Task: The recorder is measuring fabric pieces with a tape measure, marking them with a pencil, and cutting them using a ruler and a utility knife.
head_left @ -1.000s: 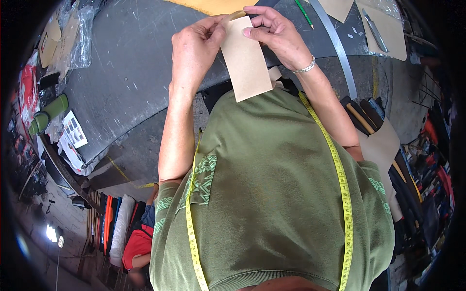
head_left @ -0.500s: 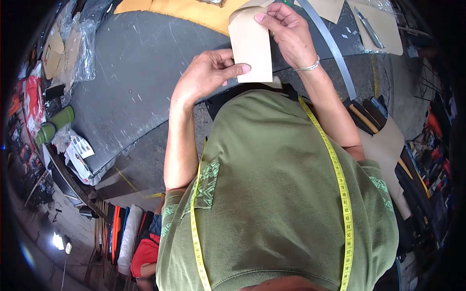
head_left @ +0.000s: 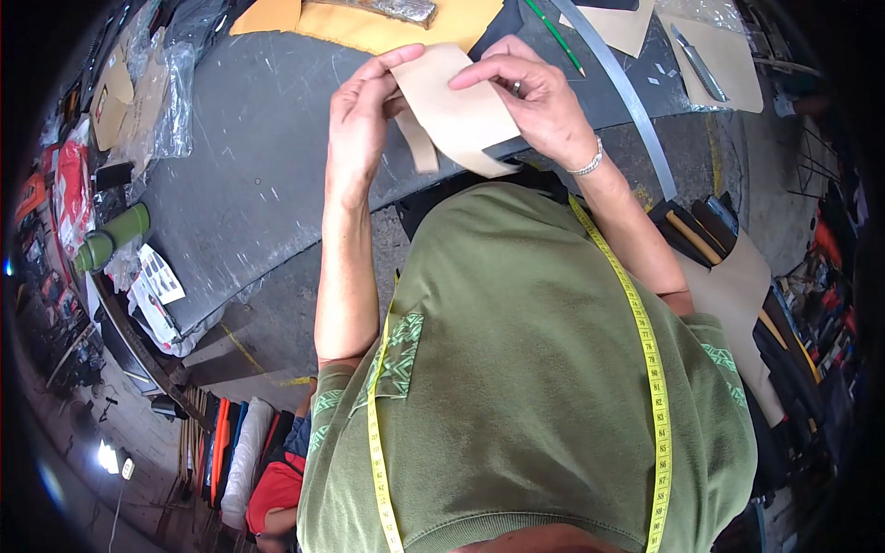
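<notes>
Between my two hands, above the near edge of the dark table, is a tan paper piece point(head_left: 456, 97) with curling lower ends. A narrow strip of it hangs below my left fingers. My left hand point(head_left: 364, 106) pinches its upper left edge between thumb and fingers. My right hand point(head_left: 535, 97) grips the right side, thumb and index finger across its surface. What lies behind the paper is hidden. Just beyond my right hand, a green pencil point(head_left: 558, 39) rests on the table point(head_left: 249, 157), and a long metal ruler point(head_left: 631, 88) runs past it.
Yellow material point(head_left: 364, 29) with a worn metal bar point(head_left: 396, 9) lies at the back. At the right, a utility knife point(head_left: 701, 66) rests on tan sheet. A green bottle point(head_left: 112, 235) and clear plastic point(head_left: 175, 101) are at left. A yellow measuring tape point(head_left: 653, 369) hangs over my shirt.
The paper has turned from upright and flat to tilted, its lower ends now spread apart. My left hand has moved up to its top edge; my right has shifted down along its side.
</notes>
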Motion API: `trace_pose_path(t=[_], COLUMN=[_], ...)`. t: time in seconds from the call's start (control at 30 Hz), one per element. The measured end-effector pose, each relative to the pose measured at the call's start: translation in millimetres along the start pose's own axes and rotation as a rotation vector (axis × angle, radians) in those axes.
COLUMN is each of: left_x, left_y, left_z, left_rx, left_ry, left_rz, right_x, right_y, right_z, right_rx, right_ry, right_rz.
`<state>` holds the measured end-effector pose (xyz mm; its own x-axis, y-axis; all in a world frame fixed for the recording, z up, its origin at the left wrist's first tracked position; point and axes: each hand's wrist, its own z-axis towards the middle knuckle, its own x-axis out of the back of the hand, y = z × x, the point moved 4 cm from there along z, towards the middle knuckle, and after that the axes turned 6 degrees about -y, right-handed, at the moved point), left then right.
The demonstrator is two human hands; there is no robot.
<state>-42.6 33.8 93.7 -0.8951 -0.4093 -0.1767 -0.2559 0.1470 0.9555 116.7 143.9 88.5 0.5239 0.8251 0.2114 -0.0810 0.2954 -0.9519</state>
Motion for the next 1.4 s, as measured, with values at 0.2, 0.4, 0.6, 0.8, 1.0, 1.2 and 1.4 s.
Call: trace_pose_path(t=[0.2, 0.4, 0.6, 0.8, 1.0, 1.2, 1.4], left_x=[1.4, -1.6, -1.1, 3.4, 8.4, 33.2, 27.9], left_y=[10.1, 6.0, 2.3, -6.9, -27.3, -57.0, -66.1], left_z=[-3.1, -4.9, -9.4, -12.8, -21.5, -44.3, -127.0], left_rx=[-0.173, -0.236, -0.144, 0.023, 0.118, 0.092, -0.048], left_ry=[0.041, 0.035, -0.007, -0.014, -0.097, 0.044, 0.263], left_rz=[-0.023, 0.233, 0.217, 0.484, 0.466, 0.497, 0.631], right_x=[-13.8, -16.3, -10.4, 0.9, 6.1, -47.6, -126.7], right_y=[4.1, 5.6, 5.2, 5.3, 8.2, 27.9, 34.6], right_z=[-1.1, -3.5, -1.9, 0.6, 12.2, 70.5, 68.8], right_rx=[-0.054, -0.128, -0.217, -0.179, -0.203, -0.274, -0.456], right_ry=[-0.119, -0.217, -0.132, 0.015, 0.015, -0.159, -0.296], right_rz=[0.031, 0.221, 0.294, 0.253, 0.227, 0.144, 0.428])
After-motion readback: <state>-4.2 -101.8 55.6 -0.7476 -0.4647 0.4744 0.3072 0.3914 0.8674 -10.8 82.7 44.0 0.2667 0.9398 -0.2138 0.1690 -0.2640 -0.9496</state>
